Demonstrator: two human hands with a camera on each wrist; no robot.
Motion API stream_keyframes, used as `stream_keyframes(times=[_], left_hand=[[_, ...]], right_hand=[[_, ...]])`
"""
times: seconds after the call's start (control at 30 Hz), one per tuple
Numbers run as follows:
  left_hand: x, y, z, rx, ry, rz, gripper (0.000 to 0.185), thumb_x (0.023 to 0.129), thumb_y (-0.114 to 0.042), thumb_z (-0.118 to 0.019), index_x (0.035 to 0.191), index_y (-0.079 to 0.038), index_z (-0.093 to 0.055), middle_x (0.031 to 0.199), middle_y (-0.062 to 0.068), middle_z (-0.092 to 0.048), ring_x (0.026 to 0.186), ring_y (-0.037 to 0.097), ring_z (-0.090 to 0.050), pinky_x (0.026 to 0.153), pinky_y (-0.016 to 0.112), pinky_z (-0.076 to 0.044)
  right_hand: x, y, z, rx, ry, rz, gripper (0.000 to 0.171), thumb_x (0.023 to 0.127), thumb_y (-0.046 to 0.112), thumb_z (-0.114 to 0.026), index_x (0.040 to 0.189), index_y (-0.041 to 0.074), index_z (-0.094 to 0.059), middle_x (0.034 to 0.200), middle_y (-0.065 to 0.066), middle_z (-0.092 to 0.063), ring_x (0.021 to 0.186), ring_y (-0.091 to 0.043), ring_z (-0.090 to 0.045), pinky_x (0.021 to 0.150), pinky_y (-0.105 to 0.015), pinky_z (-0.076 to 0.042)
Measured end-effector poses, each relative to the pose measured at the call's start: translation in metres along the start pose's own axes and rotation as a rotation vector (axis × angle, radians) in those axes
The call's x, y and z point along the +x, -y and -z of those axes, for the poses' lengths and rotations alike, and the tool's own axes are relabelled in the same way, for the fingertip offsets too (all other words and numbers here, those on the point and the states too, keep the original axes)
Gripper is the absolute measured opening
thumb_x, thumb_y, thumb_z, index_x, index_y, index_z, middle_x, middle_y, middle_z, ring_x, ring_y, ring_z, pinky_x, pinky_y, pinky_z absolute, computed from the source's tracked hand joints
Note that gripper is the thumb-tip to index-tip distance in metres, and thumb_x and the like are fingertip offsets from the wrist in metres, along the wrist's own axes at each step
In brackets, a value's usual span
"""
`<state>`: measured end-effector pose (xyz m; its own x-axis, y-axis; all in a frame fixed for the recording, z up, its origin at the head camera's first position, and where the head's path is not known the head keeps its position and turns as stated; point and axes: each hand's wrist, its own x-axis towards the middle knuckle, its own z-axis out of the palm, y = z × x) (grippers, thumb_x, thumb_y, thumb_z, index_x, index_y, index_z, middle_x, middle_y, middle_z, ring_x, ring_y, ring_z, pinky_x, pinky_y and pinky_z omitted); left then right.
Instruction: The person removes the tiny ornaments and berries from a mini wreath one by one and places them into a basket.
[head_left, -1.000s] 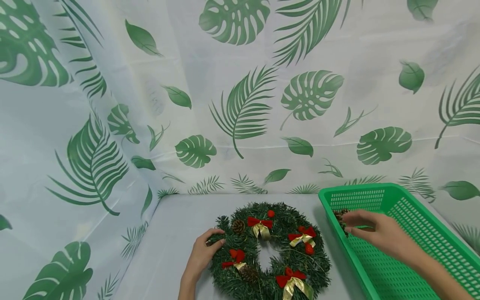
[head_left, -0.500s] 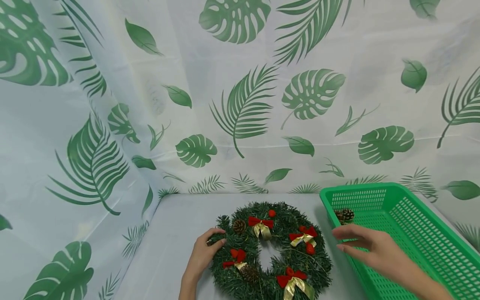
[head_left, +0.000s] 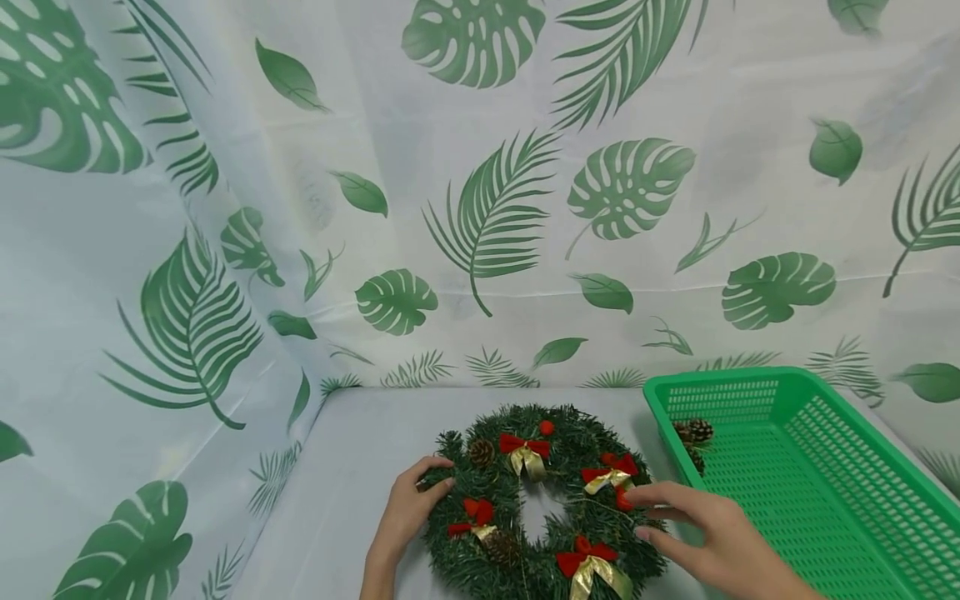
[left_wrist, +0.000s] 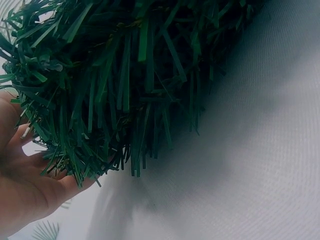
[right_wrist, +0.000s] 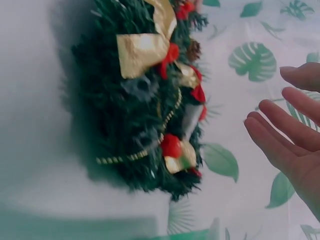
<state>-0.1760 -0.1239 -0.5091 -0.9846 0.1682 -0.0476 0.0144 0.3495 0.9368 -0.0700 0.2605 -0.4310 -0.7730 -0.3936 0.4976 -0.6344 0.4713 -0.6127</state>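
A green Christmas wreath (head_left: 577,446) lies on the white-covered table, trimmed with red-and-gold bows (head_left: 592,562), red berries (head_left: 547,427), pine cones (head_left: 482,452) and a thin gold bead string (right_wrist: 172,110). My left hand (head_left: 408,508) holds the wreath's left edge, its fingers and thumb bent around the greenery; the left wrist view shows part of the hand hidden behind the tinsel strands (left_wrist: 125,85). Over the wreath's right side hovers my right hand (head_left: 701,525), fingers spread and nothing between them. Its fingertips overlap the red berry by the right bow in the head view.
A green plastic basket (head_left: 750,377) stands right of the wreath, with several pine cones (head_left: 697,431) at its far left inner corner. Leaf-printed white sheeting (head_left: 465,350) forms the back wall and left wall close behind the table.
My right hand has left the pine cones in the basket, moved left over the rim and come to the wreath's right side. The left hand and wreath stay in place.
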Motion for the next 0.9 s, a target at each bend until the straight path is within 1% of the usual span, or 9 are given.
stream_keyframes(times=[0.13, 0.2, 0.3, 0.37, 0.47, 0.53, 0.73, 0.8, 0.9], left_hand=[[-0.001, 0.000, -0.001, 0.005, -0.003, 0.003, 0.029, 0.097, -0.025, -0.073, 0.124, -0.014, -0.071, 0.149, 0.018, -0.056, 0.145, 0.047, -0.040, 0.107, 0.066, -0.042], [-0.001, 0.000, -0.001, 0.003, -0.004, 0.006, 0.029, 0.097, -0.025, -0.073, 0.124, -0.014, -0.071, 0.149, 0.018, -0.055, 0.145, 0.047, -0.040, 0.108, 0.066, -0.042], [0.000, 0.000, -0.001, -0.006, -0.001, 0.007, 0.030, 0.097, -0.025, -0.073, 0.125, -0.014, -0.071, 0.149, 0.018, -0.056, 0.145, 0.047, -0.040, 0.107, 0.066, -0.042], [0.000, 0.000, -0.001, -0.014, 0.001, 0.007, 0.030, 0.098, -0.026, -0.072, 0.126, -0.014, -0.070, 0.149, 0.018, -0.055, 0.145, 0.047, -0.040, 0.107, 0.065, -0.043], [0.002, 0.001, -0.002, -0.020, 0.000, 0.008, 0.031, 0.098, -0.025, -0.072, 0.127, -0.015, -0.070, 0.150, 0.018, -0.054, 0.145, 0.047, -0.041, 0.105, 0.064, -0.045], [0.002, 0.001, -0.002, -0.017, -0.004, 0.009, 0.031, 0.098, -0.025, -0.072, 0.127, -0.015, -0.070, 0.150, 0.019, -0.054, 0.144, 0.046, -0.042, 0.104, 0.063, -0.046], [0.001, 0.000, -0.001, -0.015, -0.003, 0.010, 0.031, 0.098, -0.025, -0.072, 0.127, -0.015, -0.070, 0.150, 0.018, -0.055, 0.145, 0.046, -0.041, 0.103, 0.061, -0.048], [0.001, 0.000, -0.001, -0.018, 0.000, 0.011, 0.031, 0.098, -0.025, -0.072, 0.127, -0.014, -0.070, 0.151, 0.019, -0.054, 0.144, 0.046, -0.042, 0.102, 0.060, -0.049], [0.001, -0.001, -0.001, -0.019, 0.001, 0.011, 0.031, 0.098, -0.025, -0.071, 0.127, -0.014, -0.070, 0.152, 0.020, -0.052, 0.143, 0.046, -0.044, 0.099, 0.057, -0.051]], right_hand=[[-0.002, 0.003, -0.012, -0.050, 0.029, -0.057, 0.040, 0.087, 0.003, -0.080, 0.125, 0.010, -0.068, 0.116, 0.004, -0.073, 0.099, 0.000, -0.071, 0.073, -0.024, -0.059], [0.000, 0.005, -0.018, -0.065, 0.052, -0.095, 0.037, 0.090, 0.010, -0.079, 0.125, 0.013, -0.068, 0.115, 0.000, -0.073, 0.098, -0.002, -0.071, 0.073, -0.027, -0.059], [0.003, 0.008, -0.027, -0.047, 0.068, -0.102, 0.035, 0.092, 0.013, -0.078, 0.126, 0.014, -0.067, 0.115, -0.005, -0.073, 0.098, -0.007, -0.072, 0.074, -0.029, -0.060], [0.005, 0.009, -0.033, -0.018, 0.078, -0.108, 0.034, 0.093, 0.015, -0.077, 0.127, 0.017, -0.067, 0.115, -0.006, -0.073, 0.098, -0.009, -0.071, 0.074, -0.029, -0.060], [0.008, 0.011, -0.043, 0.015, 0.086, -0.109, 0.034, 0.095, 0.017, -0.076, 0.127, 0.020, -0.067, 0.115, -0.005, -0.073, 0.099, -0.011, -0.072, 0.075, -0.029, -0.060], [0.011, 0.011, -0.049, 0.029, 0.094, -0.099, 0.033, 0.095, 0.017, -0.075, 0.127, 0.019, -0.067, 0.115, -0.006, -0.073, 0.098, -0.012, -0.072, 0.075, -0.029, -0.060], [0.020, 0.012, -0.065, 0.087, 0.131, -0.091, 0.032, 0.096, 0.016, -0.074, 0.126, 0.010, -0.067, 0.116, -0.011, -0.073, 0.100, -0.017, -0.073, 0.076, -0.029, -0.060], [0.023, 0.012, -0.070, 0.109, 0.134, -0.077, 0.032, 0.096, 0.016, -0.074, 0.127, 0.009, -0.067, 0.116, -0.012, -0.072, 0.100, -0.018, -0.073, 0.077, -0.030, -0.061], [0.029, 0.013, -0.078, 0.105, 0.129, -0.028, 0.033, 0.095, 0.013, -0.075, 0.127, 0.011, -0.066, 0.115, -0.012, -0.072, 0.100, -0.018, -0.073, 0.077, -0.030, -0.061]])
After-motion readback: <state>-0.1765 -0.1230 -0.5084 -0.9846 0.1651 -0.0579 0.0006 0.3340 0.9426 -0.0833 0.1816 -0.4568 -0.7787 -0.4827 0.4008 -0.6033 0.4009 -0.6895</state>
